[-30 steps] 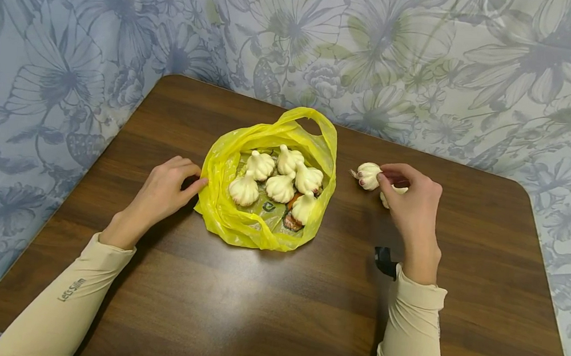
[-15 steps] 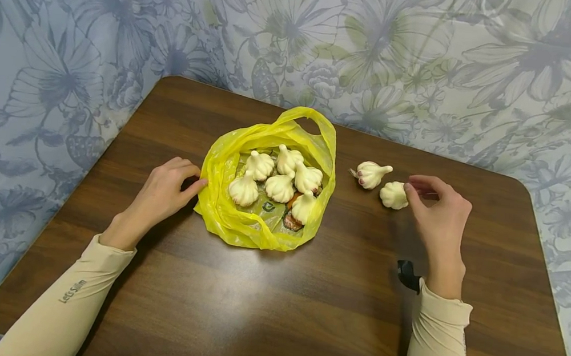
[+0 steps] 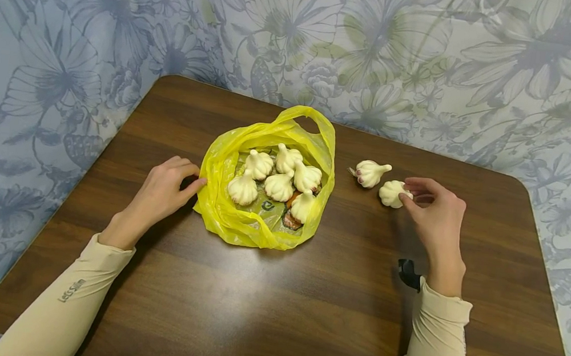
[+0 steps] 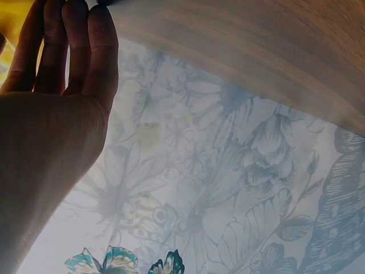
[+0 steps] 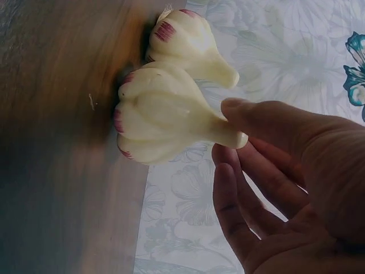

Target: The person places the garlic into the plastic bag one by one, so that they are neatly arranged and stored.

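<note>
An open yellow plastic bag (image 3: 213, 205) stands on the table with several garlic bulbs (image 3: 243, 190) inside it. My left hand (image 3: 167, 186) pinches the bag's left side between thumb and fingers; only its back and fingers (image 4: 102, 57) show in the left wrist view. To the right of the bag, my right hand (image 3: 439, 216) pinches the stem of a garlic bulb (image 3: 391, 194) with its thumb and fingertips. That bulb (image 5: 159, 111) has purple marks at its base, close over the wood. Another bulb (image 3: 369, 173) lies just left of it, its stem pointing right.
The brown wooden table (image 3: 252, 312) has rounded corners and meets a flower-patterned wall covering (image 3: 380, 55) at its far edge. The bag's loop handle (image 3: 329, 125) stands up at its back right. A black strap piece (image 3: 409, 274) sits at the right wrist.
My right hand has let go of the left garlic bulb, moved right, and taken the other bulb by its stem. My left hand has stayed at the bag.
</note>
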{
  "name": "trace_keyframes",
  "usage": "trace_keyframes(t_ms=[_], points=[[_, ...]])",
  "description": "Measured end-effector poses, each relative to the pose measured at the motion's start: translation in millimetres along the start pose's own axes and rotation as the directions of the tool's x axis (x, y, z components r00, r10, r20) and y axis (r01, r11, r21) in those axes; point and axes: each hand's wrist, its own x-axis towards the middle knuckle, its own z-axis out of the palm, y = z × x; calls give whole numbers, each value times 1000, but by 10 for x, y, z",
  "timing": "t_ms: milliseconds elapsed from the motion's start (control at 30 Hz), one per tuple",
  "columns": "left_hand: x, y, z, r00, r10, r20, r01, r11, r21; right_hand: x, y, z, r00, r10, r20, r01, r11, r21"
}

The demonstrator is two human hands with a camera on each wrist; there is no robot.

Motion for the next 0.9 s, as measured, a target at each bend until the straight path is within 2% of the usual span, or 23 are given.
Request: trace_keyframes(t_ms=[200,433,633,900], points=[[7,7,-2,1000,-9,8,9,1000,-2,-3,24,-15,1000,18,-7,-18,1000,3],[-1,14,-12,1000,-13,12,13,1000,-1,-13,36,-41,999,44,13,-43,996,-74],[-9,11,-12,1000,-14,10,14,1000,0,-23,47,-52,999,50,13,-49,995,-83],[0,8,-16,1000,-14,15,14,1000,1,-26,11,-96,995,71,-75,-75,995,-60]])
